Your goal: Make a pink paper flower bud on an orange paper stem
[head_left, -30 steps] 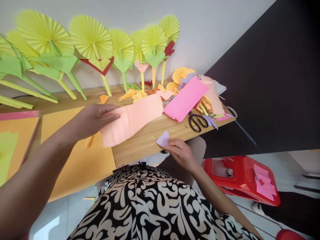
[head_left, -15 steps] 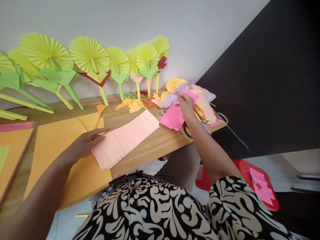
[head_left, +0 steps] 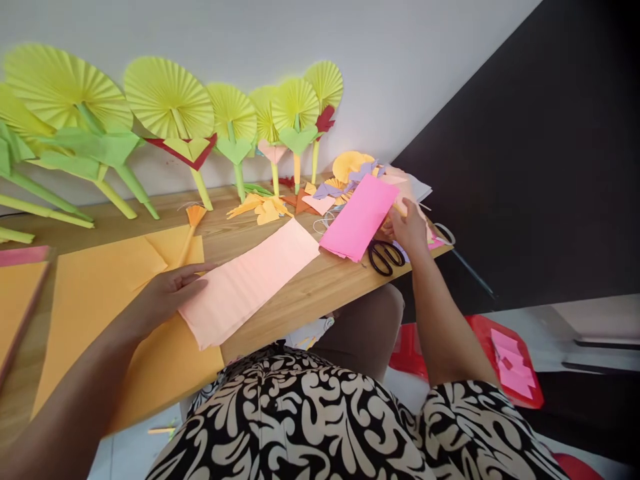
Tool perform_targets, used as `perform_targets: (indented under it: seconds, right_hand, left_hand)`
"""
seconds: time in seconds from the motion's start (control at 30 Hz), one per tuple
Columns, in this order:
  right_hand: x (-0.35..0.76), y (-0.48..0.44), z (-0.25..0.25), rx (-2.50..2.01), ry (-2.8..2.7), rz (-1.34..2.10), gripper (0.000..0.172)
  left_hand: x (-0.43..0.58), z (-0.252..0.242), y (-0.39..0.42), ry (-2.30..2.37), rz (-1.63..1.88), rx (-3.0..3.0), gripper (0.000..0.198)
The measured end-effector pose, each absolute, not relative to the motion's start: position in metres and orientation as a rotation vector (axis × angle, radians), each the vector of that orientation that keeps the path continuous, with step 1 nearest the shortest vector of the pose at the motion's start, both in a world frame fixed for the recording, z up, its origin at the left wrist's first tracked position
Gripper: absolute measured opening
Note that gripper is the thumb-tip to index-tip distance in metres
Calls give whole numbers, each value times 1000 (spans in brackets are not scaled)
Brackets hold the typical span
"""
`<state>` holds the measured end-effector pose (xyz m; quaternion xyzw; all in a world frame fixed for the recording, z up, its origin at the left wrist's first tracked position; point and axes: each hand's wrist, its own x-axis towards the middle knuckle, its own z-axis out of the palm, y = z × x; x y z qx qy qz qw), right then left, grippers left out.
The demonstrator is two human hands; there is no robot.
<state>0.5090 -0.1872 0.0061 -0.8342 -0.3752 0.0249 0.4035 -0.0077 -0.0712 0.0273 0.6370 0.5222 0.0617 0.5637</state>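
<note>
Peach paper (head_left: 250, 280) under left hand (head_left: 165, 293)

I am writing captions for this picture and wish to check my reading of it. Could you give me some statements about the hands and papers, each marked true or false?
1. The left hand lies flat on the pale pink pleated sheet. True.
2. The right hand grips the black scissors. False: the scissors lie on the table beside that hand, not held; its fingers reach into the heap of paper scraps.
3. The bright pink paper lies between the pale pink pleated sheet and the right hand. True.
4. The yellow paper fans lie flat on the orange sheet. False: they lean upright against the wall.
</note>
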Motion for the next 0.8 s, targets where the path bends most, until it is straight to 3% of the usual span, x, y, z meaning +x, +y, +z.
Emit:
perform_targets:
  seconds: [0.1, 0.23, 0.37, 0.63, 0.8]
  right_hand:
    - [485, -184, -6, -2069, -847, 284, 83]
    - [468, -171, -4, -1908, -885, 358, 89]
    - [491, -168, 26, -1877, -815, 183, 83]
    - [602, -167, 132, -1912, -796, -181, 71]
    - [631, -161, 134, -1956, -680, -221, 68]
  left_hand:
    - [-7, 28, -70, 1254, 112, 1508, 76]
    - [-6, 38, -74, 1160, 169, 1456, 66]
    - [-7, 42, -77, 1110, 204, 1427, 56]
    - [-8, 33, -72, 1145, 190, 1504, 60]
    - [-8, 30, -71, 1182, 180, 1581, 59]
